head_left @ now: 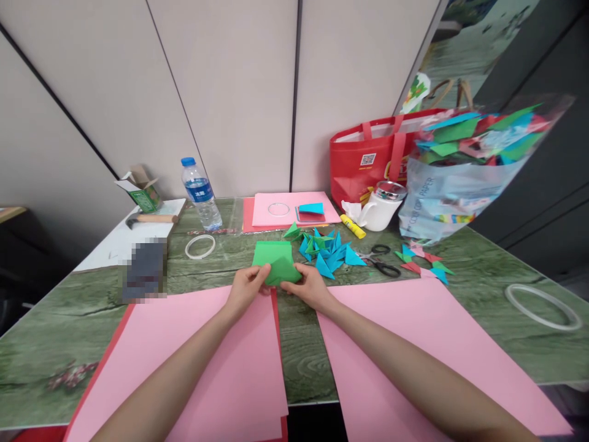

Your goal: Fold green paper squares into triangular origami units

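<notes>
A green sheet of paper (275, 255), partly folded, is held between both hands near the middle of the table. My left hand (248, 283) pinches its left lower edge with the thumb on top. At the right lower corner, my right hand (313, 286) grips the same sheet between thumb and fingers. Just behind my right hand lies a pile of folded blue and green paper pieces (330, 248). Black-handled scissors (381, 261) rest to the right of that pile. Large pink sheets (207, 362) lie under my left forearm, and another pink sheet (414, 331) lies under my right.
At the back stand a water bottle (201, 195), a white mug (381, 209), a red bag (352, 162) and a plastic bag of folded paper (442, 196). A yellow glue stick (353, 226), tape rolls (200, 247), a paper ring (430, 259) and a hammer (154, 218) lie around.
</notes>
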`<state>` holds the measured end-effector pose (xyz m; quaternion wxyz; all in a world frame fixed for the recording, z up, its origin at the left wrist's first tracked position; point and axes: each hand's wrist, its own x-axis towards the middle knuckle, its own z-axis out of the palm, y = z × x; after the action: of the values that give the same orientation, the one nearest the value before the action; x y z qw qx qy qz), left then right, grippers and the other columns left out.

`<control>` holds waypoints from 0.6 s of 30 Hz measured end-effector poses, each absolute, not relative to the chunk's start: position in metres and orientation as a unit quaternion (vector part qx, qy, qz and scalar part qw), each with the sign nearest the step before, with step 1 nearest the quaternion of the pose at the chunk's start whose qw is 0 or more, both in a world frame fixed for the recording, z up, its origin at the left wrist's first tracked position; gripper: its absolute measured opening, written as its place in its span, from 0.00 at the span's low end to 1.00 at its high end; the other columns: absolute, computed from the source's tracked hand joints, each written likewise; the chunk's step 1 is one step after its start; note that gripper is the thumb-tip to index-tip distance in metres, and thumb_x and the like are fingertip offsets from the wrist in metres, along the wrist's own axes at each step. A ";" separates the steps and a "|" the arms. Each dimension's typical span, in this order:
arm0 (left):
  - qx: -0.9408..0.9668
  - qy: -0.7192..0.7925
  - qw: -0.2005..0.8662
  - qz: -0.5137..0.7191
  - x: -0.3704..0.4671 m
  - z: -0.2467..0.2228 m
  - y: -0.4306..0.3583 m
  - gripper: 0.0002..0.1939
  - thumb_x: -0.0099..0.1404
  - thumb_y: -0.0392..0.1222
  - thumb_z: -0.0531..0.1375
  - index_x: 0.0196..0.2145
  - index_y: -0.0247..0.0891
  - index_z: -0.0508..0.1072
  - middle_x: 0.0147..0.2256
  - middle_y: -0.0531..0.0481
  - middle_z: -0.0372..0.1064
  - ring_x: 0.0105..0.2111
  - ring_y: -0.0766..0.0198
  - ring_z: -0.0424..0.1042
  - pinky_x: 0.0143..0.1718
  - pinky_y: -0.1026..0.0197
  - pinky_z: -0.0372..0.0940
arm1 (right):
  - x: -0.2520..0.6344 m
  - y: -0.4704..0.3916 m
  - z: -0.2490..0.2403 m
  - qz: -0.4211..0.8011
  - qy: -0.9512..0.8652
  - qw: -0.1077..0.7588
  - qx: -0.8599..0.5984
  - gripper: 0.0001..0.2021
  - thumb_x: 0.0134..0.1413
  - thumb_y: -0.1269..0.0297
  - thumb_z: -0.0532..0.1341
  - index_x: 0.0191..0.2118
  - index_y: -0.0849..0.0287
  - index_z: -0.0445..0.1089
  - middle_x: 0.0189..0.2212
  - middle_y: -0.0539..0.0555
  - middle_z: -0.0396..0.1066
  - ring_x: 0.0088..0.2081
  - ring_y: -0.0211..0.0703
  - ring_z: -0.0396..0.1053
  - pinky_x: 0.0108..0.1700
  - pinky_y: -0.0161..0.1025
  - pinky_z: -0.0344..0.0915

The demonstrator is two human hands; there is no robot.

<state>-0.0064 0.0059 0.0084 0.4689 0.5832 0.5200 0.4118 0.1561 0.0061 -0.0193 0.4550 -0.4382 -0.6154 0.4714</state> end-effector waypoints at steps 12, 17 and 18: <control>0.564 0.496 0.445 0.487 -0.008 0.010 0.006 0.19 0.51 0.45 0.60 0.39 0.32 0.72 0.15 0.59 0.55 0.16 0.74 0.52 0.17 0.70 0.46 | 0.156 0.001 -0.019 0.401 -0.670 0.452 -0.431 0.11 0.38 0.65 0.64 0.31 0.60 0.65 0.26 0.48 0.65 0.27 0.37 0.63 0.27 0.32 0.60; 0.552 0.506 0.503 0.432 -0.009 0.010 0.008 0.16 0.50 0.46 0.60 0.34 0.32 0.74 0.17 0.57 0.60 0.17 0.74 0.53 0.18 0.70 0.48 | 0.156 -0.004 -0.016 0.372 -0.675 0.496 -0.400 0.22 0.42 0.66 0.62 0.47 0.55 0.61 0.36 0.53 0.65 0.33 0.39 0.65 0.31 0.35 0.65; 0.556 0.504 0.514 0.416 -0.009 0.010 0.008 0.16 0.49 0.47 0.61 0.32 0.32 0.74 0.19 0.55 0.62 0.18 0.74 0.55 0.18 0.70 0.49 | 0.157 -0.004 -0.015 0.349 -0.698 0.492 -0.386 0.19 0.44 0.67 0.61 0.46 0.54 0.63 0.35 0.52 0.65 0.34 0.40 0.65 0.33 0.36 0.65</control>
<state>-0.0092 0.0078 0.0102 0.5141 0.5558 0.5037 0.4160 0.1565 -0.0043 -0.0147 0.4924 -0.3858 -0.6979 0.3488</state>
